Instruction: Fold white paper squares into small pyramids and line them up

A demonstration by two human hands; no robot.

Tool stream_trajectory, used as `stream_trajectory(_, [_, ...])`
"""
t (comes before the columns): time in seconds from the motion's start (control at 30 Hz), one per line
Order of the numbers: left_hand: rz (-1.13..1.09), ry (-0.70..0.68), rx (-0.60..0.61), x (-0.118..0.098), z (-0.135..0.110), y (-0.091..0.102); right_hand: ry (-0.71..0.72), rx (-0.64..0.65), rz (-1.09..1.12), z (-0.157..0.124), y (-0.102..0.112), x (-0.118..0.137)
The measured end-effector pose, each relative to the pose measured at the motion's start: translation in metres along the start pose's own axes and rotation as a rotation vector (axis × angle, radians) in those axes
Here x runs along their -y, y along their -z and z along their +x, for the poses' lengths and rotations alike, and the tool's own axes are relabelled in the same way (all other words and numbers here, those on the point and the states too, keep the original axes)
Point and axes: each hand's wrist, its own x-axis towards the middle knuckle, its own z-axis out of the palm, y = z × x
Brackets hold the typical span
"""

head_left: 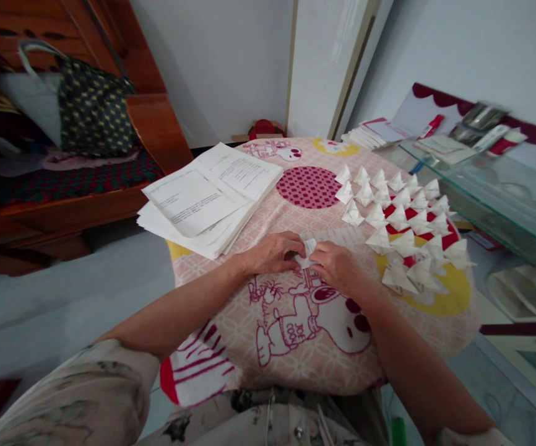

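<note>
A small piece of folded white paper [307,253] is held between my two hands over the middle of the cloth-covered table. My left hand [278,253] pinches its left side with bent fingers. On its right side the fingers of my right hand [335,263] are closed on the same paper. To the right stand rows of folded paper pieces [402,217] with pointed tips. A stack of printed paper sheets [212,195] lies left of my hands, its top sheets slightly askew.
A pink patterned cloth [277,341] covers the table. Along the right is a glass shelf [491,192] with metal bowls [484,116] and a red marker [432,126]. A wooden bench [110,214] at the left carries a dark patterned bag [94,108].
</note>
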Motion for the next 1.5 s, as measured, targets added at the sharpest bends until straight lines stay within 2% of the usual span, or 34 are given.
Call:
stream_trajectory(0.23, [-0.079,-0.014,0.0,0.006,0.001,0.0,-0.007,-0.022,0.089,0.0,0.003,-0.003])
stream_trajectory(0.4, [-0.09,0.0,-0.065,0.008,0.002,-0.002,-0.099,-0.099,0.135,0.001,0.001,0.0])
stream_trajectory(0.6, [0.019,-0.005,-0.104,0.01,0.002,-0.002,-0.208,-0.141,0.254,0.003,0.001,0.0])
stream_trajectory(0.87, [0.129,-0.011,-0.05,-0.012,0.0,0.002,-0.078,-0.099,0.247,-0.002,0.003,-0.01])
stream_trajectory(1.07, [0.141,0.151,-0.076,-0.02,-0.003,-0.003,-0.064,-0.06,0.243,-0.002,0.004,-0.011])
stream_trajectory(1.27, [0.126,0.124,-0.047,-0.02,0.0,-0.005,-0.134,-0.085,0.307,0.0,0.004,-0.011])
stream_trajectory(1.4, [0.049,0.31,-0.112,-0.018,0.004,-0.007,-0.191,-0.124,0.332,0.0,0.003,-0.012])
stream_trajectory(1.5, [0.056,0.464,-0.105,-0.018,0.009,-0.007,-0.248,-0.139,0.325,0.001,0.003,-0.012])
